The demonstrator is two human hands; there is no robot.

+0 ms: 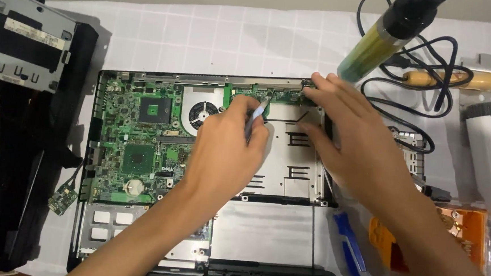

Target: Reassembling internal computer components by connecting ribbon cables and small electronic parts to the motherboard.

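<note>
White gridded cloth [153,30] covers the table, with an opened laptop [143,144] at its middle. Left of the laptop lies a small loose board [63,198]; above that, a metal bracket [21,41]. Over the laptop's top edge the left hand [226,150] grips a thin tool [254,120] — tip down on the green board. Beside it, the right hand [342,132] presses spread fingers on the laptop's corner — holding nothing. Right of the laptop lie cables [422,59].

A yellow-green cylinder [389,32] with a black cap stood on the surface right of a white gridded mat [222,37]; beyond it lay a black cable [424,81], nearer a blue-handled screwdriver [352,251].
</note>
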